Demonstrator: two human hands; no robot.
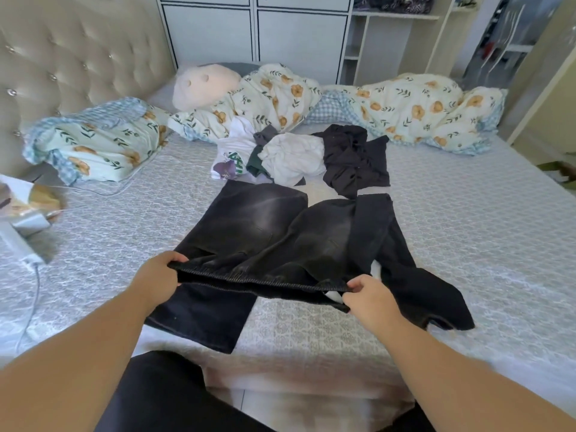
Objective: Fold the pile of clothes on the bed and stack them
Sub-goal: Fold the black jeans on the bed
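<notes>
A: We held the black jeans [274, 232] by the waistband, left hand [159, 277] and right hand [369, 296] each closed on an end, legs spread on the bed [467, 213].

B: The risk we saw?

A: One leg lay twisted; folding could trap a crease. The unfolded pile [299, 154] sat just beyond, open bed on either side.
</notes>
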